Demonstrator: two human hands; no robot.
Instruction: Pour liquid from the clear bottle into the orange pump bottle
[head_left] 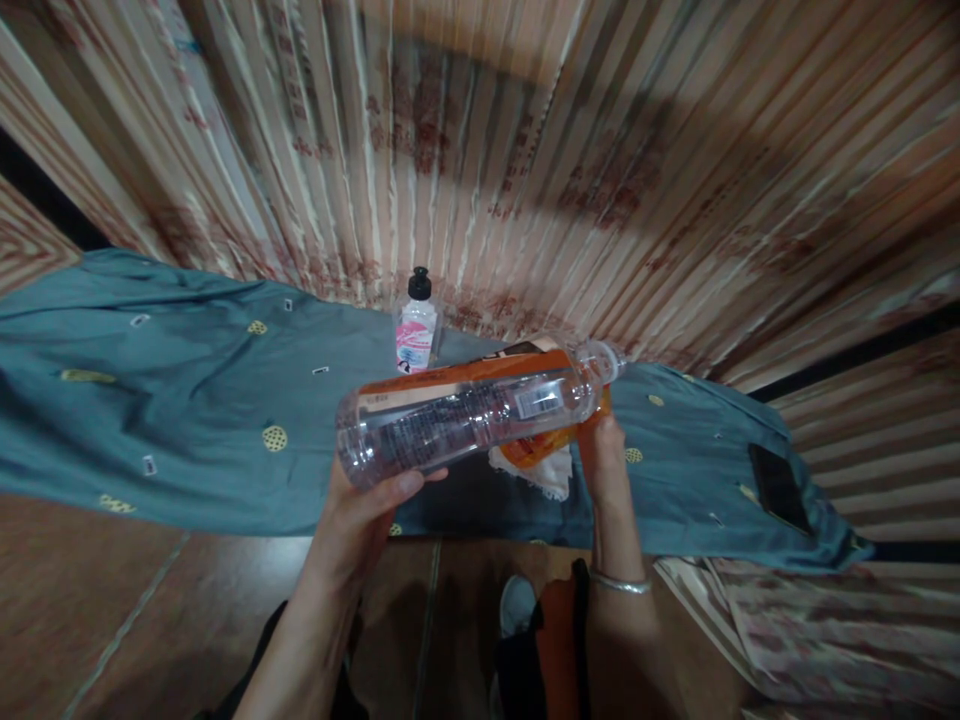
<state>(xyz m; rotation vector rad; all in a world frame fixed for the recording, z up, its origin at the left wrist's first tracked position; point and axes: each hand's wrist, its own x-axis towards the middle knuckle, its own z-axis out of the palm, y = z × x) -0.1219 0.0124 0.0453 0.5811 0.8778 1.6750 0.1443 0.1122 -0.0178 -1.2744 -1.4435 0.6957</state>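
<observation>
A large clear plastic bottle (480, 405) with an orange and cream label lies slantwise across the middle of the view, raised over the table. My left hand (367, 510) is closed around its base, thumb along the near side. The bottle has no visible cap on its neck, which points right. Just below that neck, my right hand (602, 450) curls around the right end of an orange piece (536, 447) with a white, ragged-edged, cloth-like part (551, 473). The bottle hides the right fingertips and part of this piece.
Behind the clear bottle, a small white squeeze bottle (416, 330) with a black cap and pink label stands upright. A dark phone (780, 487) rests at the table's right end. Blue-green cloth (202, 400) covers the narrow table. A pleated curtain (480, 170) hangs close behind.
</observation>
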